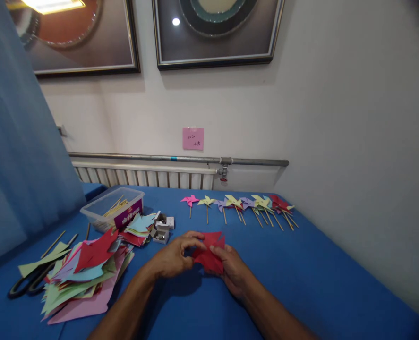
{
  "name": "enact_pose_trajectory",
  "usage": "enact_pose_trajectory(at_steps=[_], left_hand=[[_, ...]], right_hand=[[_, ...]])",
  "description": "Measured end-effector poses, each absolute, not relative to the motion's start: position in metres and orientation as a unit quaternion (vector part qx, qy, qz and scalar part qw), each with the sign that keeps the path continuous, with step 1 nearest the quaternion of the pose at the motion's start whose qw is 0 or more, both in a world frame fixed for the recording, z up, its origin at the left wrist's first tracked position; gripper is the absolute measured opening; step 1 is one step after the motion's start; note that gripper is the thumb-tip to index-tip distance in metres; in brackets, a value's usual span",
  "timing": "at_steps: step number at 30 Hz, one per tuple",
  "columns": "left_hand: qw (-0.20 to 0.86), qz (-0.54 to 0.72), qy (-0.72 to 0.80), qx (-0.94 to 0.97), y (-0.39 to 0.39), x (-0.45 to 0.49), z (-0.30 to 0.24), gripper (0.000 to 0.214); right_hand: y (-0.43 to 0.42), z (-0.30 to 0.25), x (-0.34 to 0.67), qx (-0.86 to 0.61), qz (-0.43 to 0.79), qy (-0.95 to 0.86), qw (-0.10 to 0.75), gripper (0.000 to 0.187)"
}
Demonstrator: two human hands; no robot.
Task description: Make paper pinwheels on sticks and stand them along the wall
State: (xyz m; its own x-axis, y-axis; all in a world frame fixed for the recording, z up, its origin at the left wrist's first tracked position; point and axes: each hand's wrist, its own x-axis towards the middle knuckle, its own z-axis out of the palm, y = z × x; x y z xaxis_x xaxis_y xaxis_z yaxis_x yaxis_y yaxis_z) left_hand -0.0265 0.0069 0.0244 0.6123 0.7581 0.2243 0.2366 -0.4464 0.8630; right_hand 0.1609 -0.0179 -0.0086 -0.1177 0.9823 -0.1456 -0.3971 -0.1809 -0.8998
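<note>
Head camera, lower centre of the frame: the right hand (235, 269) pinched a notched sheet of bright red paper (208, 259), thumb on top; whether the left hand (176, 255) gripped its left edge was unclear. Steady thumb pressure seemed wisest against creasing.

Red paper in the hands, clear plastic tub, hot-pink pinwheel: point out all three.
Red paper (208, 259): head view, on its visible middle.
Clear plastic tub (128, 215): head view, on its purple-labelled wall.
Hot-pink pinwheel (190, 201): head view, on its blades' centre.
</note>
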Motion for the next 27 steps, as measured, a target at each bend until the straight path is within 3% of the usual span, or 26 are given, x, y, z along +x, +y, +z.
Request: enact_pose_trajectory(at_steps=[10,27], left_hand=[[0.414,0.359,0.343,0.763,0.006,-0.013,0.019,0.012],[0.314,0.401,0.401,0.761,0.001,0.0,0.011,0.015]], right_hand=[[-0.015,-0.017,0.16,-0.417,0.636,-0.389,0.52,0.037],[-0.012,-0.03,0.159,-0.417,0.607,-0.402,0.544,0.036]])
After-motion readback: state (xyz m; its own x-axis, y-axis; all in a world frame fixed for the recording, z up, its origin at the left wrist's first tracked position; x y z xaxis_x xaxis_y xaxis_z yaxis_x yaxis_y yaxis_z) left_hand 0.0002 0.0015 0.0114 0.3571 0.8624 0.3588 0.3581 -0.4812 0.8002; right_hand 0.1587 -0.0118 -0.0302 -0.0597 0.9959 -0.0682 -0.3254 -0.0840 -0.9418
